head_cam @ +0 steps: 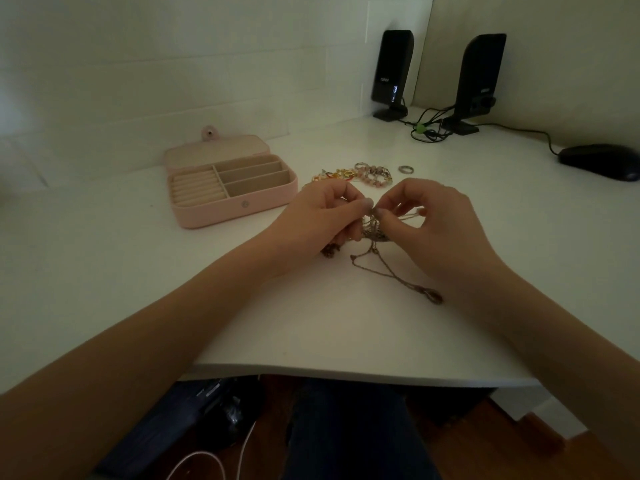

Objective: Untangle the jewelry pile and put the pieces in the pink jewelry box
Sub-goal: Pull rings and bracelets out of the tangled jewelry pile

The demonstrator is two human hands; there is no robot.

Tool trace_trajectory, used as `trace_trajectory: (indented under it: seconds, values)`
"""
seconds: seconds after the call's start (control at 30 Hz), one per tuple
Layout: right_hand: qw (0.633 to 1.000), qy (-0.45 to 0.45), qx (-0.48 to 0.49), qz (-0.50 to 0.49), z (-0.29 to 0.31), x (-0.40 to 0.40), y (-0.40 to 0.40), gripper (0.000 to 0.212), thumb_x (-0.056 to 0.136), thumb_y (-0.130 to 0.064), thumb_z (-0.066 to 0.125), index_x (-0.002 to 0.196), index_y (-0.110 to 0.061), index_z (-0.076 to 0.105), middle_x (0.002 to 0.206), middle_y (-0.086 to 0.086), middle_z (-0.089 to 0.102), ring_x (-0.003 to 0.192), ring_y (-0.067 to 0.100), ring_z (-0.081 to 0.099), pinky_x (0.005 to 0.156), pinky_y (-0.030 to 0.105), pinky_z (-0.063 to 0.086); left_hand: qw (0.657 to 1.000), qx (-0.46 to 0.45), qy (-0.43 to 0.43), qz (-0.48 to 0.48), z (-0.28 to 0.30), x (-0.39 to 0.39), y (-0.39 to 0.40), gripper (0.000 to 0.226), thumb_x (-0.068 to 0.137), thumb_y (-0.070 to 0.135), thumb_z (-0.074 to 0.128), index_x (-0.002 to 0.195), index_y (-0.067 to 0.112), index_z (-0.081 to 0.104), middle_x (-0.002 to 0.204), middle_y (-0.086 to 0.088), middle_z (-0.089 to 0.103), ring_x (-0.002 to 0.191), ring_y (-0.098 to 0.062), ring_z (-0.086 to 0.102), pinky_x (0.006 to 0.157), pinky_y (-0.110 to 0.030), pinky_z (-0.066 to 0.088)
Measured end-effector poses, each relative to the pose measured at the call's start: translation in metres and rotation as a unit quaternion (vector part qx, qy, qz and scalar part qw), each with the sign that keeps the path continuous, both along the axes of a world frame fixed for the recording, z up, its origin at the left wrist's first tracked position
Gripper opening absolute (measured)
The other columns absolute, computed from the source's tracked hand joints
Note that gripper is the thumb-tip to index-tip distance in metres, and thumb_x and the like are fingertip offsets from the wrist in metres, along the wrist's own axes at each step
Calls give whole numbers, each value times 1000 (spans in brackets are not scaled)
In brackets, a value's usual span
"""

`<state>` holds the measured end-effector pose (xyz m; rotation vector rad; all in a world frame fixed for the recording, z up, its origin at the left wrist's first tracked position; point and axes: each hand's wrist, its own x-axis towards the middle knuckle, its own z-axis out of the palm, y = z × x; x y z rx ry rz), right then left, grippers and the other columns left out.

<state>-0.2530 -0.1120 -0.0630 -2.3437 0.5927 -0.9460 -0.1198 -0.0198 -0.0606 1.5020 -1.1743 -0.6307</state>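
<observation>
My left hand (322, 216) and my right hand (433, 220) meet over the middle of the white desk (104, 271), both pinching a tangled clump of thin chains (372, 230). A loose chain with a clasp (398, 278) trails from the clump toward me across the desk. The pink jewelry box (235, 211) lies open to the left, its beige compartments showing nothing inside. Behind my hands sits a pile of beaded bracelets and gold pieces (360, 174), with a single ring (406, 169) just to its right.
Two black speakers (393, 74) (479, 81) stand at the back right with tangled cables (429, 128). A black mouse (599, 161) sits at the far right. The desk's front edge (346, 372) runs above my lap.
</observation>
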Motion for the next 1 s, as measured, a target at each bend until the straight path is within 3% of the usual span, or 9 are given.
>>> trace_trajectory:
  seconds: [0.13, 0.23, 0.43, 0.67, 0.77, 0.87, 1.0]
  values:
    - [999, 4, -8, -39, 2, -2, 3, 4, 80, -27, 67, 76, -26, 64, 73, -21, 56, 80, 3, 55, 77, 26, 42, 999, 13, -27, 11, 0, -2, 0, 16, 93, 17, 56, 78, 13, 57, 49, 6, 58, 42, -7, 44, 43, -17, 36]
    - [993, 40, -87, -70, 3, -1, 8, 8, 80, -32, 65, 76, -27, 60, 71, -20, 50, 84, 13, 56, 84, 39, 43, 998, 28, -57, 20, 0, -4, -1, 16, 93, 18, 56, 78, 13, 56, 48, 7, 58, 41, -6, 44, 41, -18, 37]
    - [972, 89, -194, -93, 2, 5, 11, 12, 87, -33, 58, 82, -24, 62, 78, -5, 63, 90, 19, 54, 84, 33, 26, 998, 17, -56, 26, -2, -2, -2, 19, 94, 16, 53, 76, 15, 57, 48, 7, 57, 45, -7, 47, 47, -20, 39]
    - [995, 3, -89, -36, 2, 0, 9, 7, 85, -27, 59, 82, -25, 65, 71, -21, 56, 76, 13, 58, 82, 48, 46, 1000, -19, -3, 23, -2, 2, -4, 22, 95, 13, 52, 74, 13, 57, 52, 3, 54, 44, -5, 46, 49, -16, 39]
    - [996, -19, -80, -22, 3, 0, 11, 12, 82, -35, 57, 86, -26, 65, 79, -17, 63, 75, 9, 59, 80, 46, 48, 999, -21, 7, 23, -2, 3, -4, 22, 95, 13, 52, 73, 14, 58, 50, 4, 55, 44, -5, 46, 48, -15, 39]
    - [996, -28, -82, -12, 2, 2, 10, 4, 84, -25, 63, 84, -22, 66, 76, -16, 62, 74, 9, 59, 78, 41, 49, 1000, -22, 13, 7, -2, 4, -3, 23, 95, 13, 53, 73, 15, 58, 52, 4, 54, 45, -5, 45, 50, -16, 39]
    - [998, -27, -47, -8, 2, 2, 8, 4, 84, -16, 65, 82, -20, 66, 72, -15, 63, 72, 5, 59, 70, 17, 46, 1000, -24, 18, 10, -2, 3, -3, 21, 94, 14, 54, 73, 16, 58, 51, 6, 55, 46, -4, 46, 50, -15, 39]
